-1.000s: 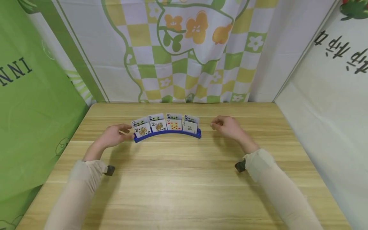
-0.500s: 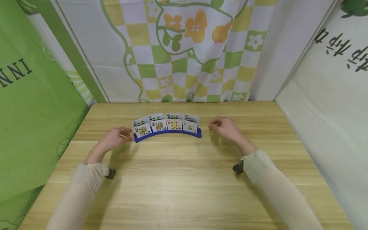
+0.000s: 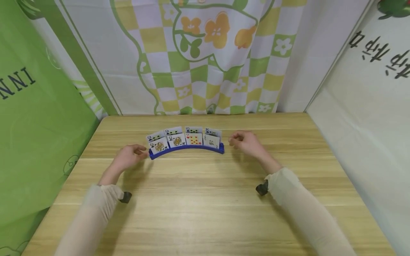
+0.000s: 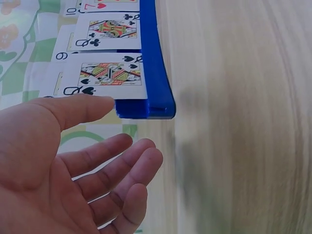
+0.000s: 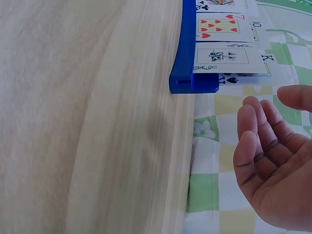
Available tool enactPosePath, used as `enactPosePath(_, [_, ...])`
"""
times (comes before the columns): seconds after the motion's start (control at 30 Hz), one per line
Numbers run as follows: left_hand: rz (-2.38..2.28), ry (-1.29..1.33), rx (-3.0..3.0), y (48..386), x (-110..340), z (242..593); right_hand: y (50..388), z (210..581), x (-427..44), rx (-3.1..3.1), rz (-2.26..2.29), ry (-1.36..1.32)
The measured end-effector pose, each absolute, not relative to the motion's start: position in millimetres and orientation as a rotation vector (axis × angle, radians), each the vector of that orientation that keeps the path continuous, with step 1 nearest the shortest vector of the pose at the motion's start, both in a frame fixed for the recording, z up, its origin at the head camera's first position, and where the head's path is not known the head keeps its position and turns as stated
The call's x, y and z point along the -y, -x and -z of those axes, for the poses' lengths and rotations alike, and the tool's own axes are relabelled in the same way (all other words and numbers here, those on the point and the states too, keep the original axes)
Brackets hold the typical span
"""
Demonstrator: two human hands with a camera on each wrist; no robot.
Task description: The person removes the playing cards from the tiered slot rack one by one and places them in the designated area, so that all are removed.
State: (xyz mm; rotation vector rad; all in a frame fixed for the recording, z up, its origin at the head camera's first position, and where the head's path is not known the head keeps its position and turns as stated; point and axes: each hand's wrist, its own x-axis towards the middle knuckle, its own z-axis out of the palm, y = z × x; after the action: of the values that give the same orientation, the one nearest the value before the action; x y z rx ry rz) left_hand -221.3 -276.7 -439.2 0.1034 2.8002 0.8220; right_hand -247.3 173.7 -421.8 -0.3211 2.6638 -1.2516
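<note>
A curved blue card holder [image 3: 185, 147] stands on the table, bearing two rows of playing cards. Its front row runs from a queen of spades [image 4: 109, 74] through a queen of clubs [image 4: 109, 30] and a seven of hearts [image 3: 193, 139] to a joker [image 5: 225, 57]. Behind them rise a ten [image 3: 193, 129], a king of spades [image 3: 214, 132] and two further cards, partly covered. My left hand [image 3: 129, 156], fingers loosely bent, is at the holder's left end; whether the thumb touches it I cannot tell. Beyond the right end, my right hand [image 3: 246, 142] hovers apart, relaxed and holding nothing.
The wooden table [image 3: 192, 206] extends in front of the holder. A checked, flowered curtain [image 3: 208, 81] hangs at the back edge, a green cloth [image 3: 38, 124] on the left and a white one [image 3: 362, 124] on the right. Dark wrist cameras [image 3: 262, 187] sit below the sleeves.
My right hand has drifted left, closer to the holder's right end. My left hand has dropped slightly toward me, still beside the left end. Holder and cards have stayed put.
</note>
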Motion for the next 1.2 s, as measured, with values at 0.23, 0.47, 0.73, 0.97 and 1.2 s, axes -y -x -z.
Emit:
enactPosePath(0.23, [-0.82,-0.07,-2.792,222,274,447,246,423,-170,-2.591,1.351,0.279])
enactPosePath(0.47, [-0.822,-0.074,-2.813,220,272,451,245,427,-164,-2.541,1.403,0.239])
enactPosePath(0.73, [-0.813,-0.054,-2.836,221,270,455,243,430,-155,-2.538,1.448,0.186])
enactPosePath(0.97, [-0.808,-0.038,-2.824,223,270,458,242,432,-148,-2.536,1.486,0.182])
enactPosePath(1.2, [-0.811,-0.049,-2.827,224,269,459,245,438,-144,-2.585,1.494,0.159])
